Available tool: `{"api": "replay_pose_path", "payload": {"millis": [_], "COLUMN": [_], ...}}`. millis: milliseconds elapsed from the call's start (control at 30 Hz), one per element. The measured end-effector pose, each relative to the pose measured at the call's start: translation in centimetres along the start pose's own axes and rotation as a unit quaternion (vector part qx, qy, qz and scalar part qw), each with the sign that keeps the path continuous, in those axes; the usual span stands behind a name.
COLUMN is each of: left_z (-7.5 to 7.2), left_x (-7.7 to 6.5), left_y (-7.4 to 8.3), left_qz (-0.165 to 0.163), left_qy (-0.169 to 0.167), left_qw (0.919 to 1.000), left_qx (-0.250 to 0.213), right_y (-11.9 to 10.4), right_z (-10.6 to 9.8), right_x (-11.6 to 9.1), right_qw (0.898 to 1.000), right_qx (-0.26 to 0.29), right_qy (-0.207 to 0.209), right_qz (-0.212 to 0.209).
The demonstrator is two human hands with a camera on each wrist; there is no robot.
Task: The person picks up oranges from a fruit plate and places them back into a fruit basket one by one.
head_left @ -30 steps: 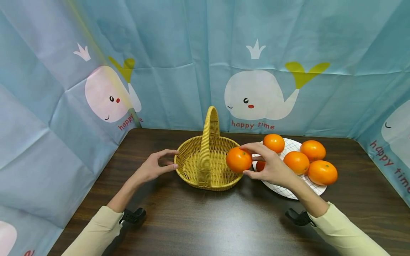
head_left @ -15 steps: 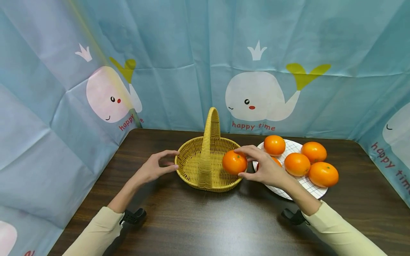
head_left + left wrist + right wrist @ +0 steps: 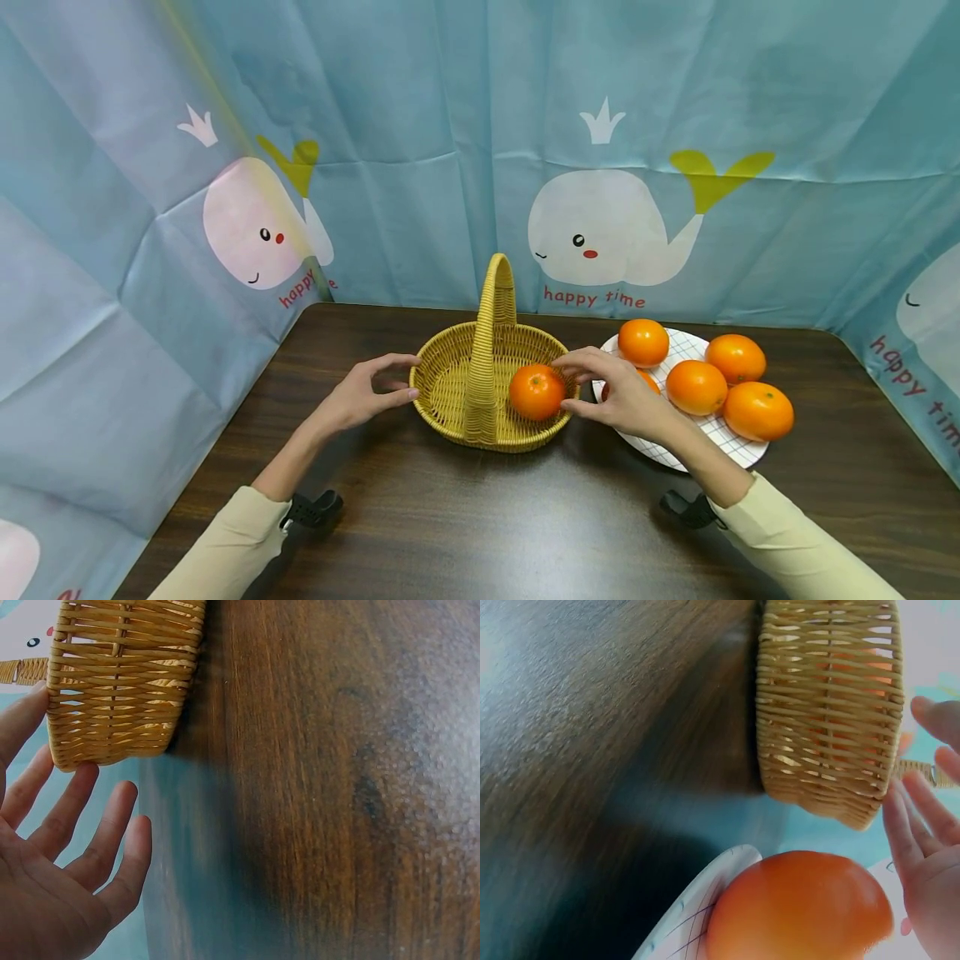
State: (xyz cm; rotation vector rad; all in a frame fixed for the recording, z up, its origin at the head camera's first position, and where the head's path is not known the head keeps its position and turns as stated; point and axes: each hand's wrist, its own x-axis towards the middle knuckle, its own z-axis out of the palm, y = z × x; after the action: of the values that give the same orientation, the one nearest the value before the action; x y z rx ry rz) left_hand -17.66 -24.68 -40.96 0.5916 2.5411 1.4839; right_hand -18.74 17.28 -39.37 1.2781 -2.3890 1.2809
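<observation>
Resting in the right half of a wicker basket, just right of its arched handle, an orange sits beside a person's right hand, whose extended fingers grasp nothing; whether a fingertip touches the peel is unclear. At the left rim, the left hand touches the wicker with fingers spread, gripping nothing. Five more oranges lie on a white checked plate at the right of the table. A clean finish likely calls for letting the fruit settle, then lifting the right fingers up over the rim without catching it, the left hand steadying the basket lightly against sliding.
</observation>
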Motion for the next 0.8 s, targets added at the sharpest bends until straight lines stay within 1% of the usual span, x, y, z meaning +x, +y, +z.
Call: {"api": "replay_pose_path", "payload": {"millis": [67, 200, 333, 500, 600, 800], "left_z": [0.0, 0.0, 0.0, -0.1, 0.0, 0.1], "left_x": [0.0, 0.1, 0.0, 0.0, 0.1, 0.0], "left_y": [0.0, 0.0, 0.0, -0.1, -0.2, -0.2], "left_qz": [0.001, 0.002, 0.004, 0.007, 0.007, 0.004], "left_qy": [0.000, -0.001, -0.001, -0.002, -0.002, -0.007], "left_qw": [1.0000, 1.0000, 1.0000, 1.0000, 1.0000, 0.9995], "left_qx": [-0.002, -0.001, 0.000, -0.003, -0.005, -0.031], "right_y": [0.0, 0.1, 0.1, -0.8, -1.1, -0.9], "right_z": [-0.2, -0.7, -1.6, -3.1, -4.1, -6.0], "right_x": [-0.3, -0.9, -1.5, -2.2, -2.7, -3.9], "right_qw": [1.000, 1.000, 0.999, 0.998, 0.998, 0.995], "right_qx": [-0.005, -0.011, 0.008, 0.031, 0.026, -0.004], "right_qy": [0.007, 0.020, 0.025, 0.029, 0.041, 0.068], "right_qz": [-0.002, 0.012, 0.026, 0.044, 0.051, 0.075]}}
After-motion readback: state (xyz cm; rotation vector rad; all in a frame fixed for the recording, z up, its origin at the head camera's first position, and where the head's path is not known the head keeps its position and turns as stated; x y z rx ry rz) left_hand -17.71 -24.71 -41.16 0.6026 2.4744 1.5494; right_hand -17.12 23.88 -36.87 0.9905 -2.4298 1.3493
